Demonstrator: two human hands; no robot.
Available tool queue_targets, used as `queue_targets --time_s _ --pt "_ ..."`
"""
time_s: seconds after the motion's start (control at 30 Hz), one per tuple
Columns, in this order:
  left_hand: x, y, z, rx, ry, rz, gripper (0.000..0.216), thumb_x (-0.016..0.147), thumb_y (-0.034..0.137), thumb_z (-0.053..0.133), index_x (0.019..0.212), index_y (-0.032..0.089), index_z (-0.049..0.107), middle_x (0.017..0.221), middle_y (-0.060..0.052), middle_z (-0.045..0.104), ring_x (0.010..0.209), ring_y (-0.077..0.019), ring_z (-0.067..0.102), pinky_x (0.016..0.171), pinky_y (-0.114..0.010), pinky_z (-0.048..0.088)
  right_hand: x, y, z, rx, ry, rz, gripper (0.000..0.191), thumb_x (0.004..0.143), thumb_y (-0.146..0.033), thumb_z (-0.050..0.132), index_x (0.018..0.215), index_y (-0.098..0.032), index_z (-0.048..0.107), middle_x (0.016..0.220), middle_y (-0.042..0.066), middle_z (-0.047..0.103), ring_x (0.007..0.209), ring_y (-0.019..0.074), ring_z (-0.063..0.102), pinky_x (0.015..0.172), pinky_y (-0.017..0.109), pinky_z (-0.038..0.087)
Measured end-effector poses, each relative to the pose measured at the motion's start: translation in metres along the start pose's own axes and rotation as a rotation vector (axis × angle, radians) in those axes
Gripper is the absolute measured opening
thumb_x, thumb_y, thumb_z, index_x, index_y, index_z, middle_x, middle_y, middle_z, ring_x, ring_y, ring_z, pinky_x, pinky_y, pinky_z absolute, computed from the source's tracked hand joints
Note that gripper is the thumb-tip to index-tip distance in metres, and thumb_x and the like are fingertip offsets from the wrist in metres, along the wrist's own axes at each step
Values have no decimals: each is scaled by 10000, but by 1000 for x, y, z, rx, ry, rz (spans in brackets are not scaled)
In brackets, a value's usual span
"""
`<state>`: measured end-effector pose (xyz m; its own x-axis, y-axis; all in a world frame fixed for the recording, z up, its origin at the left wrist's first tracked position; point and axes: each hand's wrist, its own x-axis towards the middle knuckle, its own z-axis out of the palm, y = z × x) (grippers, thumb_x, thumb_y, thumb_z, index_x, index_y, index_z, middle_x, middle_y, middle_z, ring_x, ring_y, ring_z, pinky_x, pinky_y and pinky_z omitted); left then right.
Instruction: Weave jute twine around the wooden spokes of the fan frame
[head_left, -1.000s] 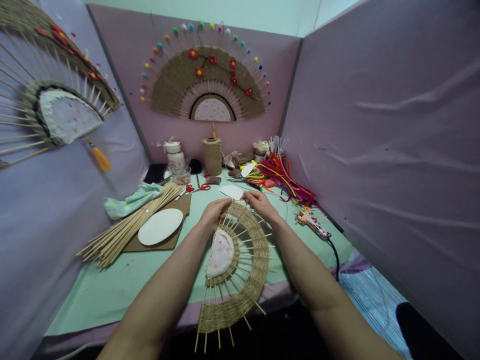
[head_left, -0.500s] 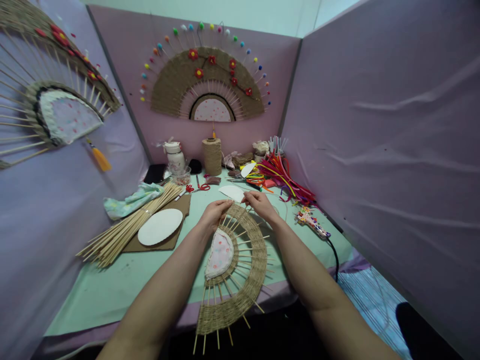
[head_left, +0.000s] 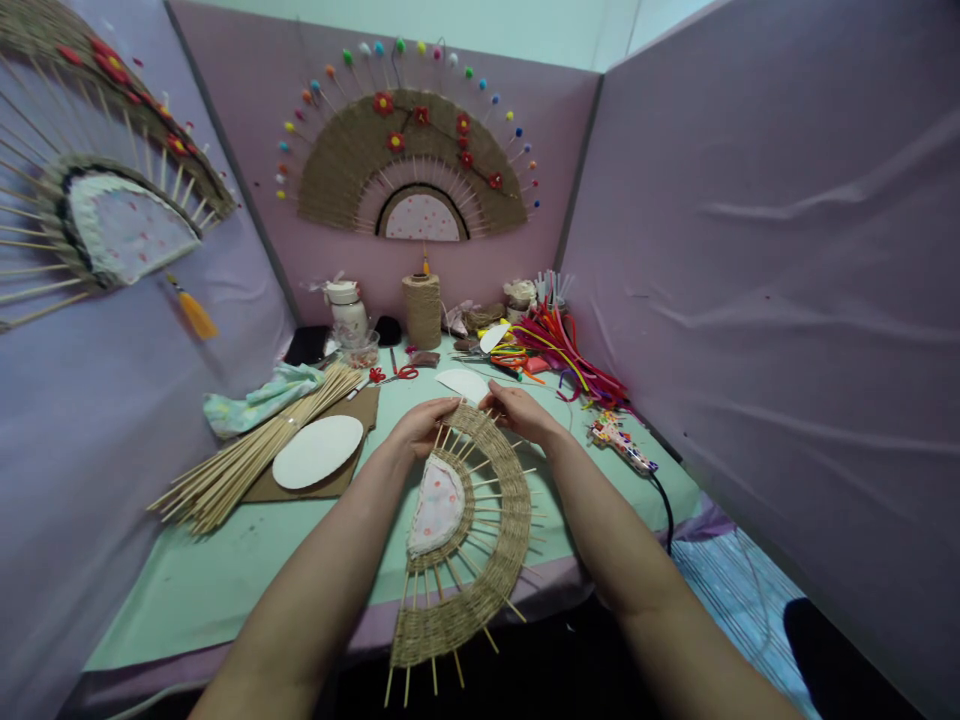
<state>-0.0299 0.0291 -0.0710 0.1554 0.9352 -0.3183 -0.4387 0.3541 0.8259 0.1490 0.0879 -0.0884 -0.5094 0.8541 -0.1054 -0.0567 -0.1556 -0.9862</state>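
Observation:
A half-round woven fan [head_left: 514, 500] of twine on thin sticks is tilted on its side over the table's front edge. Its small white centre [head_left: 437, 508] carries a pinkish dotted pattern. My left hand [head_left: 426, 424] is closed on the fan's upper end, thumb side toward the sticks. At the outer edge of that same end, the fingertips of my right hand [head_left: 519, 412] are pinched together. Whether a thin strand lies between them is too small to tell. Just beyond both hands lies a white half-round card [head_left: 462, 382].
Left on the table [head_left: 225, 590] are a bundle of sticks [head_left: 262, 450] and a white oval card [head_left: 318, 452] on cardboard. Behind stand a twine spool [head_left: 422, 312] and red scissors [head_left: 405, 373]. A glue gun [head_left: 621, 444] with a cable lies right, near pipe cleaners [head_left: 566, 355].
Both hands stay at the fan's upper end, and my left fingers look slightly straighter along its edge. The whole view has shifted a little; the fan is nearly unmoved.

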Motion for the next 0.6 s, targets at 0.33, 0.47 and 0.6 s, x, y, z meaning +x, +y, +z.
queue_targets --time_s 0.33,0.47,0.6 --pt "8 -1 -6 -44 36 67 45 776 108 583 744 108 614 626 -27 627 517 -113 590 491 -211 480 -3 -3 6 29 -19 8 461 720 -593 620 732 -133 640 542 -25 502 450 47 355 406 193 195" --pt "11 1 -9 -69 4 80 91 789 111 547 779 89 635 654 -50 646 543 -120 602 532 -217 496 -5 -4 8 49 -20 40 466 699 -599 637 760 -137 625 549 -29 512 441 48 353 409 189 191" --pt "7 5 -4 -120 -13 25 160 806 126 495 808 75 647 668 -81 666 573 -146 620 573 -246 514 -7 -5 11 85 -57 71 430 684 -567 652 720 -145 584 526 -47 478 432 48 325 423 197 204"
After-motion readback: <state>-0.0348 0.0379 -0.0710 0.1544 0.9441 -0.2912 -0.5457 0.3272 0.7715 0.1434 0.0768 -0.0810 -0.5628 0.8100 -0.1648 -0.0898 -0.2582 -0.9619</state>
